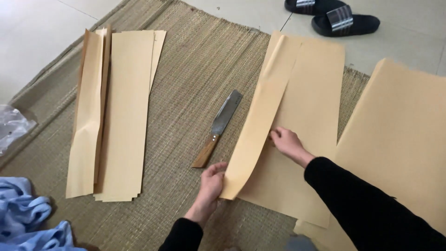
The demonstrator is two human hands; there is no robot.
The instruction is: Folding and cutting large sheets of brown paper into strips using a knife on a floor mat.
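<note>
Left hand [211, 179] pinches the near corner of the folded-up tan paper strip [260, 121]; right hand [284, 142] presses fingers flat along the fold, on the tan sheet [309, 116] lying on the woven mat [195, 69]. Cleaver with wooden handle [218, 128] lies just left of the strip, near the left hand. Stack of cut strips [118, 111] sits well apart at left; black sandals [334, 14] beyond the mat.

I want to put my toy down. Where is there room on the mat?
Bare mat lies between the paper stack on the left and the knife. More shows below that stack, beside the left hand. The right side is crowded: the folded sheet under the right hand, then big sheets.
</note>
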